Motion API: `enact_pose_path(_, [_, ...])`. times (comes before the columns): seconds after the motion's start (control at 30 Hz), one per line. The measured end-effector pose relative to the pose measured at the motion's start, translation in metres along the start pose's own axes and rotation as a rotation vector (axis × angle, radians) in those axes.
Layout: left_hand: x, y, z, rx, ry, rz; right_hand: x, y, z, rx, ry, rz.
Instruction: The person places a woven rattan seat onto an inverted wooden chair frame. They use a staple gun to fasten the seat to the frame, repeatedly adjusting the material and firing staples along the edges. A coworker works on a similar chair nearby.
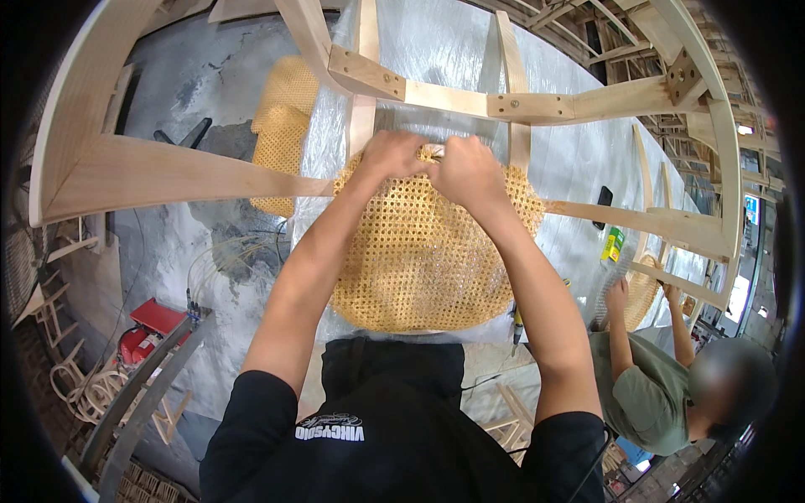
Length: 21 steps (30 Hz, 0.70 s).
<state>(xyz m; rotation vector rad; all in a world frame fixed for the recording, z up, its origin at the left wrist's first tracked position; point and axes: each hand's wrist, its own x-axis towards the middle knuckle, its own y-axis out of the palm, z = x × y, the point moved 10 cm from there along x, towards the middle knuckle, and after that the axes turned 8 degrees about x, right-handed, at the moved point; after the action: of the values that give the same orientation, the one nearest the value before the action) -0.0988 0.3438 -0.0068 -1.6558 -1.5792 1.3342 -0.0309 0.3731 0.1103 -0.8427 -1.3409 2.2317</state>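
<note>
A rounded sheet of yellow woven cane webbing (428,260) lies before me, spread across a pale wooden chair frame (625,99). At the sheet's far edge, my left hand (392,157) is closed with fingers curled on the webbing. My right hand (472,174) is closed beside it, its fist pressed on the same edge. Between the two hands a small bit of pale material shows, and I cannot make out what it is. The fingertips are mostly hidden behind the knuckles.
Plastic film (570,63) covers the worktable. Rolled cane webbing (283,126) lies at the left. A black phone (602,207), a yellow-green packet (612,244) and a pen-like tool (517,325) are to the right. A co-worker (662,386) handles another cane piece. A red toolbox (155,327) stands lower left.
</note>
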Motion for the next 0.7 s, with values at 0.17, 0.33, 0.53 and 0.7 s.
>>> enact_pose_path(0.17, [0.002,0.008,-0.001,-0.032,-0.062,0.291,0.021,0.003,0.018,-0.072,0.04,0.11])
enact_pose_path(0.33, [0.003,-0.011,-0.009,0.042,-0.065,0.062,-0.015,-0.035,-0.053,0.13,0.011,0.085])
enact_pose_path(0.53, [0.003,0.005,-0.015,0.017,-0.088,0.124,-0.287,-0.015,-0.164,0.56,0.149,-0.75])
enact_pose_path(0.7, [-0.001,-0.012,-0.002,0.045,-0.052,0.052,-0.454,0.121,-0.228,0.704,0.657,-0.878])
